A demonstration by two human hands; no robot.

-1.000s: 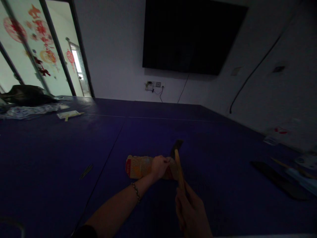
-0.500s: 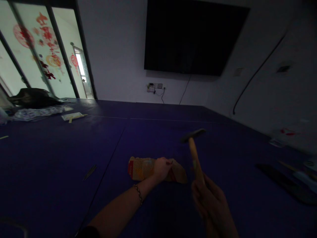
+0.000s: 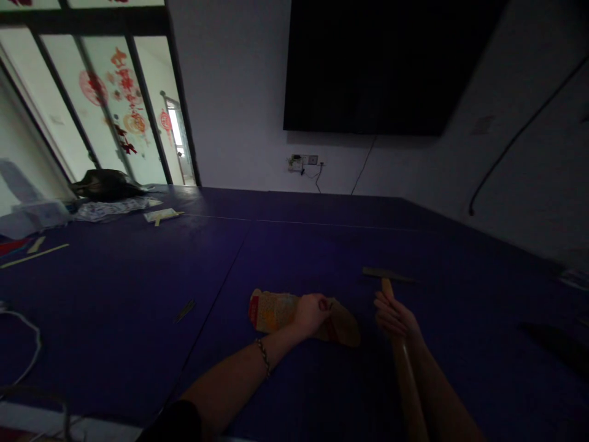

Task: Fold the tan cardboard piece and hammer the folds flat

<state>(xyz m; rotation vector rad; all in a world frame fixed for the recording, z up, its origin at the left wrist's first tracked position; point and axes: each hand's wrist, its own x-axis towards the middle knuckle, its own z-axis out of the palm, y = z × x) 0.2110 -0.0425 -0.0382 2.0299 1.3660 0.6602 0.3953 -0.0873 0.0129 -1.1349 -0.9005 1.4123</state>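
A tan, insole-shaped piece (image 3: 271, 310) with a printed pattern and red bands lies flat on the purple surface. My left hand (image 3: 313, 314) rests on its middle, fingers pinched together. Something small and dark shows at the fingertips, but I cannot make out what it is. To the right, my right hand (image 3: 394, 316) is wrapped round the wooden handle of a hammer (image 3: 387, 287), close below its head. The metal head (image 3: 389, 274) lies crosswise above the hand, to the right of the patterned piece and apart from it.
A pair of thin, dark metal tools (image 3: 184, 310) lies left of the patterned piece. Further left are a white cable (image 3: 34, 344), yellow strips (image 3: 34, 256) and a clear plastic box (image 3: 34, 218). A dark bag (image 3: 105, 184) sits at the back left. A dark, flat object (image 3: 556, 347) lies at the right.
My right hand has slid up the handle to just below the hammer head, and the hammer is lower. The view has turned left. My left hand stays on the patterned piece.
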